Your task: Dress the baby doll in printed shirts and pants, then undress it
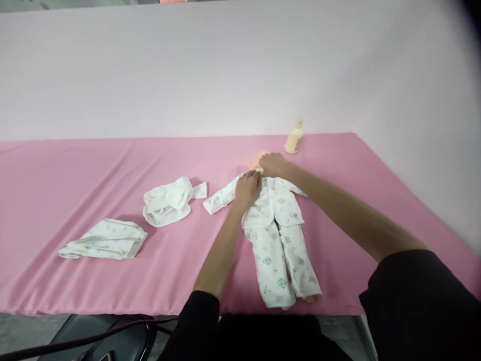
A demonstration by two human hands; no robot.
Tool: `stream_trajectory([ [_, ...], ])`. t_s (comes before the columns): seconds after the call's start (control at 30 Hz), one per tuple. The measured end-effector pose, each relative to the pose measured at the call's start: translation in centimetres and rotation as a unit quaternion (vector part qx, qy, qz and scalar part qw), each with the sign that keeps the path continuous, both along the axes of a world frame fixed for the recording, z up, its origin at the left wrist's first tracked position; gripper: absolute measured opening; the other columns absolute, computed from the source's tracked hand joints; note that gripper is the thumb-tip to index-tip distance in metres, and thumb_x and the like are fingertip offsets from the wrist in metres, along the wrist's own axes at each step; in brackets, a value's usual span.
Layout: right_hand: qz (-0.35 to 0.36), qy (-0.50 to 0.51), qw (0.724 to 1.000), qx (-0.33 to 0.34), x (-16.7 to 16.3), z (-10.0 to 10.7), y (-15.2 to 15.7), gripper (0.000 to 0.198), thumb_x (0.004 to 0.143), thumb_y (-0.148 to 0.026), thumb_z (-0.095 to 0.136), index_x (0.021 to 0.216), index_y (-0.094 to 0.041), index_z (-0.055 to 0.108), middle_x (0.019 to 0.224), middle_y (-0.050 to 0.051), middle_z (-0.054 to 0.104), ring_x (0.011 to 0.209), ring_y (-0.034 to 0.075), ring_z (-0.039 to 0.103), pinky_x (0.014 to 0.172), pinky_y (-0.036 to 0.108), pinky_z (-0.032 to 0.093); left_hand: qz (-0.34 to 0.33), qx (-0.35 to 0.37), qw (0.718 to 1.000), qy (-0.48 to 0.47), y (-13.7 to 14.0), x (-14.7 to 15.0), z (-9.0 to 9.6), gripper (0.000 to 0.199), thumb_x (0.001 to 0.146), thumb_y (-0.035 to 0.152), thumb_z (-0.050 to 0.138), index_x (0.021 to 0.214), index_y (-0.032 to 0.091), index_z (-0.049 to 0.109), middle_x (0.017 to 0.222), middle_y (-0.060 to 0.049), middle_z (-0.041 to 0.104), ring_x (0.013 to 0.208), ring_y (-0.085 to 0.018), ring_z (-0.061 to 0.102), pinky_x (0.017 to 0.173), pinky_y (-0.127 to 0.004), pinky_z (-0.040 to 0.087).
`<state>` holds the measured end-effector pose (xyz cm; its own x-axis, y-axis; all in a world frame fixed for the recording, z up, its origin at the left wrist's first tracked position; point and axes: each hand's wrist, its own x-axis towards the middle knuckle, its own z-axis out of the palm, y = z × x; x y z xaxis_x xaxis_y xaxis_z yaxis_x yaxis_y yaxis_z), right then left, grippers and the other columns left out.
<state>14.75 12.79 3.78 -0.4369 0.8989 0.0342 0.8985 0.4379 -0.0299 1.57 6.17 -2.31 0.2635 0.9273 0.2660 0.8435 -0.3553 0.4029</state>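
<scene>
A doll lies on its back, dressed in a white long-sleeved top (pixel 289 204) and white trousers (pixel 273 260), both with small animal prints. Its head (pixel 255 159) shows beyond the collar, partly covered by my right hand. My left hand (pixel 248 188) rests on the chest, its fingers closed at the neckline of the top. Beside the head, my right hand (pixel 273 164) is bent in with its fingers closed at the collar. The fingertips of both hands nearly meet there, and exactly what they pinch is hard to see. The feet peek out below the trouser legs.
To the left lie a crumpled white garment (pixel 169 200) and a folded printed one (pixel 107 239). A pale yellow pump bottle (pixel 294 138) stands near the wall (pixel 188 70). Pink cloth (pixel 180 281) covers the table. A black chair (pixel 101 336) sits below its front edge.
</scene>
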Motion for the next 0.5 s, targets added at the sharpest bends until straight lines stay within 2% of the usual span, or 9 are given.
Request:
stream_trajectory([
  [0.1, -0.028, 0.095, 0.99, -0.097, 1.8, 0.6, -0.2, 0.019, 0.082, -0.029, 0.066, 0.069, -0.015, 0.064, 0.07, 0.01, 0.07, 0.071, 0.023, 0.069, 0.065, 0.029, 0.05, -0.008, 0.0, 1.0, -0.029, 0.5, 0.1, -0.1, 0.032, 0.102, 0.032, 0.042, 0.121, 0.016, 0.061, 0.132, -0.012, 0.063, 0.12, -0.028, 0.058, 0.103, -0.041, 0.045],
  [0.17, -0.056, 0.206, 0.961, -0.177, 3.1, 0.3, -0.5, 0.024, 0.083, -0.027, 0.063, 0.062, -0.018, 0.056, 0.058, 0.005, 0.066, 0.061, 0.018, 0.066, 0.06, 0.026, 0.05, -0.015, 0.005, 0.999, -0.051, 0.9, 0.3, -0.1, 0.036, 0.101, 0.032, 0.045, 0.13, 0.016, 0.057, 0.137, -0.011, 0.061, 0.125, -0.029, 0.055, 0.108, -0.041, 0.042],
  [0.23, -0.071, 0.304, 0.925, -0.219, 4.2, -0.6, -0.9, 0.024, 0.084, -0.022, 0.061, 0.061, -0.019, 0.053, 0.055, 0.003, 0.065, 0.058, 0.016, 0.064, 0.058, 0.024, 0.05, -0.026, 0.009, 0.998, -0.065, 1.4, 0.5, -0.2, 0.04, 0.099, 0.028, 0.047, 0.136, 0.017, 0.054, 0.141, -0.009, 0.059, 0.13, -0.027, 0.051, 0.112, -0.041, 0.039],
  [0.3, -0.073, 0.376, 0.895, -0.23, 5.0, -1.6, -1.3, 0.021, 0.085, -0.019, 0.06, 0.065, -0.018, 0.056, 0.058, 0.002, 0.065, 0.058, 0.014, 0.063, 0.058, 0.023, 0.049, -0.034, 0.013, 0.997, -0.062, 1.7, 0.8, -0.2, 0.039, 0.097, 0.024, 0.049, 0.135, 0.019, 0.055, 0.14, -0.008, 0.059, 0.13, -0.026, 0.05, 0.112, -0.042, 0.037],
  [0.37, -0.071, 0.416, 0.878, -0.225, 5.5, -2.6, -1.8, 0.017, 0.087, -0.019, 0.059, 0.07, -0.017, 0.059, 0.061, 0.001, 0.065, 0.059, 0.012, 0.061, 0.057, 0.021, 0.047, -0.024, 0.022, 0.998, -0.046, 1.8, 0.9, -0.1, 0.032, 0.096, 0.021, 0.047, 0.125, 0.02, 0.061, 0.134, -0.008, 0.062, 0.126, -0.026, 0.05, 0.109, -0.042, 0.039],
  [0.43, -0.07, 0.428, 0.876, -0.213, 5.6, -3.1, -2.3, 0.014, 0.088, -0.02, 0.059, 0.075, -0.017, 0.062, 0.063, 0.0, 0.065, 0.056, 0.01, 0.057, 0.055, 0.02, 0.044, -0.008, 0.037, 0.999, -0.03, 1.7, 1.0, 0.1, 0.026, 0.097, 0.02, 0.043, 0.113, 0.019, 0.064, 0.126, -0.009, 0.065, 0.122, -0.027, 0.05, 0.105, -0.043, 0.04],
  [0.5, -0.074, 0.416, 0.885, -0.197, 5.5, -3.3, -2.7, 0.012, 0.089, -0.021, 0.059, 0.08, -0.016, 0.064, 0.064, -0.001, 0.064, 0.053, 0.009, 0.053, 0.053, 0.021, 0.04, -0.002, 0.045, 0.999, -0.029, 1.7, 0.9, 0.2, 0.025, 0.098, 0.019, 0.041, 0.106, 0.019, 0.064, 0.121, -0.01, 0.065, 0.121, -0.028, 0.049, 0.102, -0.043, 0.04],
])
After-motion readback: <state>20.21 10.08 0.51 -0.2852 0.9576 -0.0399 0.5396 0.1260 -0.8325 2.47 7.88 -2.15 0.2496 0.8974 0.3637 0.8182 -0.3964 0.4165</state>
